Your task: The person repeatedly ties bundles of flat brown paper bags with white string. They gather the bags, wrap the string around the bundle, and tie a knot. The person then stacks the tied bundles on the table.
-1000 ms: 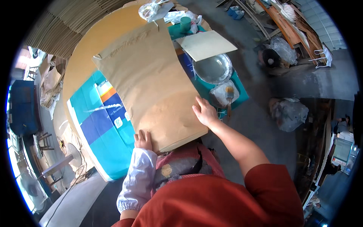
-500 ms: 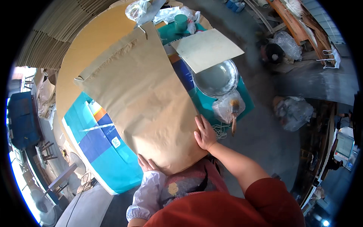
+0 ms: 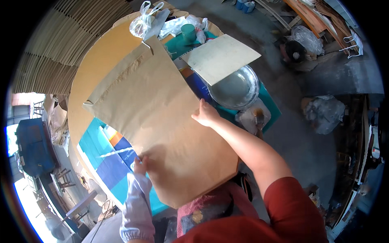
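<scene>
A large brown paper sack (image 3: 162,121) lies slanted across the round table, its near end overhanging toward my lap. A stitched strip with short tape ends runs along its far edge. My left hand (image 3: 140,166), in a white sleeve cover, pinches the sack's left edge about midway. Opposite it, my right hand (image 3: 206,114) grips the right edge, thumb on top and fingers partly hidden at the side. Under the sack is a blue and teal printed sheet (image 3: 99,162) with a white strip (image 3: 116,152) on it.
Right of the sack, a pale flat board (image 3: 223,56) partly covers a metal basin (image 3: 237,91). A brush (image 3: 259,117) rests on a plastic bag beside it. A green cup (image 3: 188,33) and a tied clear bag (image 3: 142,22) stand at the far side. Stacked cardboard (image 3: 60,44) rises behind left.
Both hands have moved from the sack's near corners farther up its side edges, and now grip them. The sack's near end sits slightly lower in view, and the view has shifted.
</scene>
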Motion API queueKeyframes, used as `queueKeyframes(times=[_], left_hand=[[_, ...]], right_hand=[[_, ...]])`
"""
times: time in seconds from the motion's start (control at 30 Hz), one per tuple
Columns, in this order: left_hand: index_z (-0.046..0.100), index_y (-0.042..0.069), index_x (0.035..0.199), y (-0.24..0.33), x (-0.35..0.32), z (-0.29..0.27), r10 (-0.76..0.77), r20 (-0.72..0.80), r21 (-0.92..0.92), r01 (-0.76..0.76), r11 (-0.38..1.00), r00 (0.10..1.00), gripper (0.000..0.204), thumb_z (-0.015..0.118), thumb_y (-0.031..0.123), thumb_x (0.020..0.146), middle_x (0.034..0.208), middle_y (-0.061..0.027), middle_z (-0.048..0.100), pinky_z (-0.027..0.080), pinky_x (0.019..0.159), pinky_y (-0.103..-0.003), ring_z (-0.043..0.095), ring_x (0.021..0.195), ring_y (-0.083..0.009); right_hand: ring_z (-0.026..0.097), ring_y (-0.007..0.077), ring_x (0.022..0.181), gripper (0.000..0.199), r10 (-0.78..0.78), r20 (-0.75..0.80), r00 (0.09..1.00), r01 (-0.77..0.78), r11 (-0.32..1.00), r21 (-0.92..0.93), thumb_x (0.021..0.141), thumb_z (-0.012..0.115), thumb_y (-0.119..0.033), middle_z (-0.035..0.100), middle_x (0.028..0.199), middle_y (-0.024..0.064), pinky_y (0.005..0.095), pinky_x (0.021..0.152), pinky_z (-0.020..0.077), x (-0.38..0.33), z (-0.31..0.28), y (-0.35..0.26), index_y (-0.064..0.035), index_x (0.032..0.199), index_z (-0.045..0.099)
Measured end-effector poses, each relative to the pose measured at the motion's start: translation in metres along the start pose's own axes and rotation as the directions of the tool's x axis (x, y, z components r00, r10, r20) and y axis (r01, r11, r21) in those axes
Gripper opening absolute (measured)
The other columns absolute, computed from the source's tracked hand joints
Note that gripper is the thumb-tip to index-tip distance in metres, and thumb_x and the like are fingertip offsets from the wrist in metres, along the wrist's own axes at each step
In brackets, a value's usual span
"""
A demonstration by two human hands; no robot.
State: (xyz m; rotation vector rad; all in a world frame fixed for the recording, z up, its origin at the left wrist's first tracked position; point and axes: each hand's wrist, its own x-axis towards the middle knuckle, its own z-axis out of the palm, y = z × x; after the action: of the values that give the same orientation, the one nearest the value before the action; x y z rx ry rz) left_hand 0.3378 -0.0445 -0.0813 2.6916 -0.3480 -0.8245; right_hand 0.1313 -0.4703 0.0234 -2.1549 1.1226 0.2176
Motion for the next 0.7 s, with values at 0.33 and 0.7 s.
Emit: queueKeyframes(times=[0.33, 0.7], left_hand=[[0.067, -0.004, 0.093, 0.032, 0.04, -0.006, -0.065, 0.06, -0.27, 0.079, 0.96, 0.996, 0.043, 0.052, 0.037, 0.093, 0.075, -0.0103, 0.065, 0.044, 0.066, -0.033, 0.058, 0.072, -0.0171], [0.064, -0.001, 0.097, 0.03, 0.049, -0.047, 0.144, 0.12, 0.026, -0.148, 0.989, 0.982, 0.023, 0.054, 0.016, 0.085, 0.086, -0.014, 0.064, 0.048, 0.077, -0.041, 0.061, 0.078, -0.0297]], right_hand=[[0.053, 0.0297, 0.107, 0.06, 0.196, -0.074, 0.978, -0.193, 0.98, 0.04, 0.072, 0.071, -0.049, 0.055, 0.111, 0.0153, 0.0377, 0.088, 0.0485, 0.028, 0.009, -0.003, -0.0004, 0.105, 0.059], [0.057, 0.0341, 0.104, 0.035, -0.048, 0.044, 0.998, 0.045, 0.997, 0.055, 0.084, 0.055, -0.029, 0.057, 0.112, 0.0218, 0.0419, 0.085, 0.0491, 0.039, 0.021, 0.027, 0.0024, 0.099, 0.06]])
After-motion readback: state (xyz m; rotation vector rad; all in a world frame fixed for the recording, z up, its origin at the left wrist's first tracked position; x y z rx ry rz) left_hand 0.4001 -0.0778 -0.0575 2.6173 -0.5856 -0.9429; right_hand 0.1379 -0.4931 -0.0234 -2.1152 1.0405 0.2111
